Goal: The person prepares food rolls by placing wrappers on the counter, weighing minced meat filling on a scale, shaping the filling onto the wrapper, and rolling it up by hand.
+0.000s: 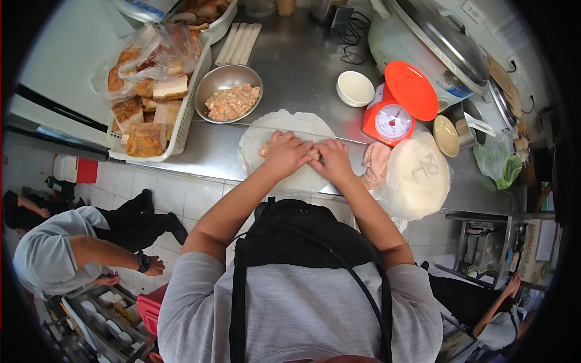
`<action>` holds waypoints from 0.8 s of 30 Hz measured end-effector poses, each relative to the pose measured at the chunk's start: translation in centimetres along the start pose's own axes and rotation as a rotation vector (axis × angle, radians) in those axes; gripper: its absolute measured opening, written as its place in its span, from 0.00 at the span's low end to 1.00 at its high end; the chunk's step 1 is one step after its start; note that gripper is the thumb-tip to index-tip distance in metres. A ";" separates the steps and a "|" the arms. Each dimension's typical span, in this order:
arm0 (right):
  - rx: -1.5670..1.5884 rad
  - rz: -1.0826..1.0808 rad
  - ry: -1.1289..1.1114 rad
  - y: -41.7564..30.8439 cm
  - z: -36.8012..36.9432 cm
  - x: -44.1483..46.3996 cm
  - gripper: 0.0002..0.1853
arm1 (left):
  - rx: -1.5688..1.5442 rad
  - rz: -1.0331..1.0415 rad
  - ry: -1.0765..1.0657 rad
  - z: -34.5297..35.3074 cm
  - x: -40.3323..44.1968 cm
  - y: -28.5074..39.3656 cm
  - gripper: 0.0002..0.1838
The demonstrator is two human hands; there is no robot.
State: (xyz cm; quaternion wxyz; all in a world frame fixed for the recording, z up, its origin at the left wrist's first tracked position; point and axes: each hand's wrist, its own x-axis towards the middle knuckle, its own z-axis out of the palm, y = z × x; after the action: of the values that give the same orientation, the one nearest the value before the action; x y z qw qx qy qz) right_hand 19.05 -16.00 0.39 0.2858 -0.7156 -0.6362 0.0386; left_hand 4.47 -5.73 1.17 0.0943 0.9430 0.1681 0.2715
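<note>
Round, thin white wrappers (pixel 257 136) lie overlapping on the steel counter in front of me. Across them runs a narrow strip of pinkish filling (pixel 264 149). My left hand (pixel 287 155) rests over the strip, its fingers bent and pressed on the filling. Close beside it, my right hand (pixel 331 160) has its fingers curled around the strip's right end. Both hands nearly touch at the fingertips. Behind and to the left is a steel bowl (pixel 229 94) of chopped filling with orange and green bits.
At the left stands a basket (pixel 186 115) of roasted meat. Finished white rolls (pixel 239 43) lie behind the bowl. To the right are a red scale (pixel 390 115), a white bowl (pixel 355 89), a pink cloth (pixel 376 163) and bagged wrappers (pixel 419 175). Another person (pixel 60 242) is at the lower left.
</note>
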 end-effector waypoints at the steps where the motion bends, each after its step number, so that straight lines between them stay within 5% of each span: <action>1: -0.027 0.012 0.010 0.4 1.0 -0.3 0.19 | -0.003 0.009 0.014 1.1 0.0 0.1 0.14; 11: 0.115 -0.044 0.153 -0.4 -1.4 0.1 0.11 | -0.052 0.009 -0.037 1.0 0.7 0.0 0.11; 24: -0.039 -0.029 -0.011 0.7 -0.4 -0.1 0.16 | -0.040 0.036 -0.068 1.8 0.6 0.0 0.12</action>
State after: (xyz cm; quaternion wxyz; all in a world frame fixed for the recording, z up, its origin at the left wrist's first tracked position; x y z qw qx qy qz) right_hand 19.88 -16.27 0.39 0.2687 -0.7116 -0.6487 0.0258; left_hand 5.98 -5.66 -0.04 0.1141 0.9525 0.1423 0.2440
